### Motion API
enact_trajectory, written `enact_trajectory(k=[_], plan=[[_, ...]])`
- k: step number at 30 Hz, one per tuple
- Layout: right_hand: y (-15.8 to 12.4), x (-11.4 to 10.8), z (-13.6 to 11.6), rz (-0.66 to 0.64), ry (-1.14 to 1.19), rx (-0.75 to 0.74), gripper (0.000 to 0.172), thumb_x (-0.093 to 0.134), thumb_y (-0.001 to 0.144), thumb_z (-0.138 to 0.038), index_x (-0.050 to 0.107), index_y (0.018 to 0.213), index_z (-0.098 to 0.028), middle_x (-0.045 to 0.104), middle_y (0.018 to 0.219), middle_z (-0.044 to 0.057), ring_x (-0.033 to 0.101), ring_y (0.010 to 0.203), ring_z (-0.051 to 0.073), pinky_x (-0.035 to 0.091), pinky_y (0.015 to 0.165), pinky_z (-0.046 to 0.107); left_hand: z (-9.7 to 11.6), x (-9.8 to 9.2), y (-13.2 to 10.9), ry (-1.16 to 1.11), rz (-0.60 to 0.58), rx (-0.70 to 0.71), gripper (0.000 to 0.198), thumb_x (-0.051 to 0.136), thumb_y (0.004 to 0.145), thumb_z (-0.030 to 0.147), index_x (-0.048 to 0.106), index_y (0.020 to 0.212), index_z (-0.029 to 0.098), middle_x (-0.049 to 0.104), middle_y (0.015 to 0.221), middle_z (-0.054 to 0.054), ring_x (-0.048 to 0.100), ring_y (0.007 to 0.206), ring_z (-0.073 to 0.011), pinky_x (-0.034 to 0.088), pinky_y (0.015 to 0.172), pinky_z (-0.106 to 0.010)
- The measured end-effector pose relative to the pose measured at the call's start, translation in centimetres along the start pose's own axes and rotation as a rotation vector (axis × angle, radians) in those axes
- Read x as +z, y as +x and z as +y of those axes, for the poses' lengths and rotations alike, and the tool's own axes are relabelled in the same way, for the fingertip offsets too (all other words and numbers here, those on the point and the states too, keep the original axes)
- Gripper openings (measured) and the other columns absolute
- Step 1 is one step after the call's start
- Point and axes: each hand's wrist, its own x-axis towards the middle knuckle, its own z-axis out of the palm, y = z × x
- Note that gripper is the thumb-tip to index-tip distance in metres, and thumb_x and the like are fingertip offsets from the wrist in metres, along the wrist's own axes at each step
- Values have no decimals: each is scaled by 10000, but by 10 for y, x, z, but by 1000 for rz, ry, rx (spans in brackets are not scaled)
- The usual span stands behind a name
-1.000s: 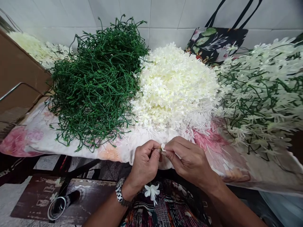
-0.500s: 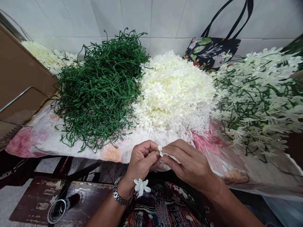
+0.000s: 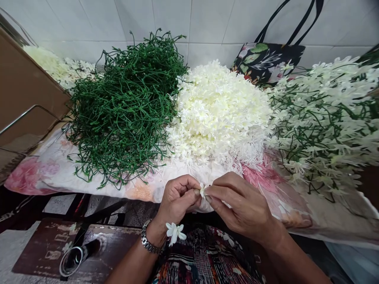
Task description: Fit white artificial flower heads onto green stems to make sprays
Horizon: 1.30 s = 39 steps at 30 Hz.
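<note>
Both hands meet over the front edge of the cloth-covered surface. My left hand (image 3: 179, 199) is closed, thumb and forefinger pinched at the base of a small white artificial flower (image 3: 203, 191); the stem in its grip is mostly hidden. Below that hand, beside the wrist, another open white flower (image 3: 175, 232) sticks out, seemingly from the same stem. My right hand (image 3: 238, 201) pinches the small flower's petals from the right with thumb and fingertips. In front lie a heap of green plastic stems (image 3: 127, 106) and a pile of loose white blossoms (image 3: 220, 106).
Finished-looking flower sprays (image 3: 328, 122) lie at the right. A black floral bag (image 3: 268, 63) leans on the tiled wall. A cardboard box (image 3: 29, 86) stands at the left. Below, a glass cup (image 3: 72, 260) sits on a dark wooden stool (image 3: 41, 248).
My right hand has shifted slightly right, its fingertips now on the small flower's petals, which look more spread. My left hand stays nearly in place. The view has moved slightly.
</note>
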Motion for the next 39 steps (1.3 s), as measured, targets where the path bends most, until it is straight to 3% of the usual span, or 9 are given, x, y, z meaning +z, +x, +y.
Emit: enact_trajectory(k=[7,16,22,26,33,39], plan=[[-2,8,2,26,31,41,130,489,815,-43,558,828,-152,575,696,41,535,654,133,468,581,252,-2,4,1,81,13,32,309,683,673,433,595,674,137,522,489,23,403,420,-70,310,419,-185],[-6,15,10,56,166,192,134,461,827,-65,517,819,-186,553,677,5,545,604,105,459,539,218,1,7,-1,240,31,111,180,576,766,331,584,749,152,563,569,12,419,453,-74,325,444,-190],[-8,16,12,50,161,200,130,461,827,-62,514,808,-179,543,667,4,536,599,104,446,537,213,-2,10,0,371,68,143,69,486,807,208,548,809,179,461,517,58,394,452,-73,314,448,-172],[-7,14,13,41,141,190,138,449,831,-68,522,806,-183,545,670,7,532,602,111,444,528,221,-2,10,1,381,86,153,63,484,792,183,527,746,185,361,475,83,347,428,-70,307,446,-171],[-9,12,13,87,128,186,143,455,827,-59,516,826,-187,550,677,6,541,606,112,455,537,224,1,16,3,470,176,212,97,513,752,187,588,699,157,514,578,24,441,518,-93,352,496,-191],[-13,15,12,100,110,210,121,463,841,-81,511,819,-190,534,662,-4,531,589,108,445,530,220,1,18,2,548,171,176,113,475,763,152,586,744,162,597,629,7,533,581,-115,397,550,-198]])
